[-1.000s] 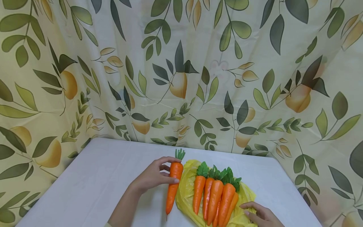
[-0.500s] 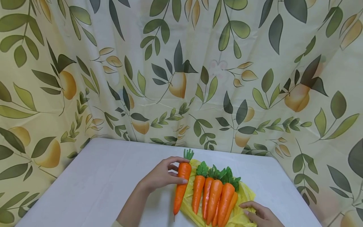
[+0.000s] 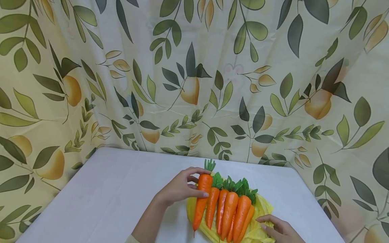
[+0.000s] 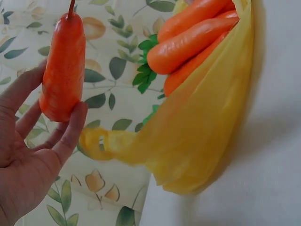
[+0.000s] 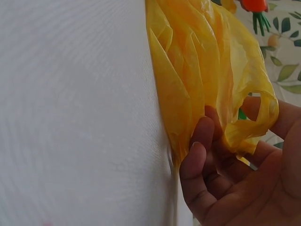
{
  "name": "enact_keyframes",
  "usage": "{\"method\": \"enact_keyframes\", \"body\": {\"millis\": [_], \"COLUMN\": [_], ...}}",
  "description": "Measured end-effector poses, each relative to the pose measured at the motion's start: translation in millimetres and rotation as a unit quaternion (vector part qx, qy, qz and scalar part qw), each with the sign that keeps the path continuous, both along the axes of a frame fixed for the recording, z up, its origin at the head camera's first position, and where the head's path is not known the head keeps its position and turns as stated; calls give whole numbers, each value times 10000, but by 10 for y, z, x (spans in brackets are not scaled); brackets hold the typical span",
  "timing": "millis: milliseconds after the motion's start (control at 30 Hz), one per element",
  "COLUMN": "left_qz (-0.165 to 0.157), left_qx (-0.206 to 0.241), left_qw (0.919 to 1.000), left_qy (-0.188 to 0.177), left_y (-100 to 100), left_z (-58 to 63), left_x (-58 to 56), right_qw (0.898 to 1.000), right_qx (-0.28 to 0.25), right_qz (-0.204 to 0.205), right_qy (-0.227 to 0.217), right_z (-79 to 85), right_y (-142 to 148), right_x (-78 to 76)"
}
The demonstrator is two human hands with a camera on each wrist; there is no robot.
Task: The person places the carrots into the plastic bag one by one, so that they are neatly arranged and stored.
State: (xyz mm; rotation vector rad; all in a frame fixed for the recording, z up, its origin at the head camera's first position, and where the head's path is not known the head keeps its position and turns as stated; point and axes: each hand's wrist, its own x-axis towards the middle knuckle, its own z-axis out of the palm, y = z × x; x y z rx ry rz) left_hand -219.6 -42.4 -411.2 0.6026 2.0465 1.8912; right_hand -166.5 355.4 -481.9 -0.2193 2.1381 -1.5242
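Between its thumb and fingers, my left hand (image 3: 179, 189) pinches an orange carrot (image 3: 204, 190) with short green stems. The carrot is tilted, its thin root pointing down, and hangs over the left side of a yellow plastic bag (image 3: 264, 204). Several other carrots (image 3: 230, 211) with leafy green tops lie side by side on the spread bag. In the left wrist view the held carrot (image 4: 65, 70) is apart from the pile. My right hand (image 3: 281, 229) grips the bag's right edge; the right wrist view shows curled fingers at the crumpled film (image 5: 207, 56) beside a handle loop (image 5: 258, 110).
A white-covered table (image 3: 115, 189) lies under the bag, stretching to the left and right of it. A curtain (image 3: 194, 128) printed with leaves and fruit hangs along the table's back and sides.
My left hand has carried the carrot to the right, from beside the bag to over its left part, close to the other carrots. The right hand has stayed at the bag's edge.
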Motion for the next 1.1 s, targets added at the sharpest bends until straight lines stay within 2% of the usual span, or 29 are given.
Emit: {"method": "enact_keyframes", "body": {"millis": [167, 500, 800, 1100], "left_qz": [-106, -82, 323, 545], "left_qx": [-78, -107, -236, -171], "left_qw": [9999, 9999, 9992, 9979], "left_qy": [25, -42, -84, -296], "left_y": [74, 297, 487, 597], "left_z": [12, -39, -83, -221], "left_x": [2, -27, -43, -87], "right_qw": [9999, 9999, 9997, 9998], "right_qx": [-40, -59, -79, -7], "right_qz": [-67, -95, -128, -123], "right_qy": [-81, -119, -207, -150], "right_z": [18, 15, 21, 20], "right_y": [-8, -10, -8, -8], "right_x": [4, 2, 12, 22]}}
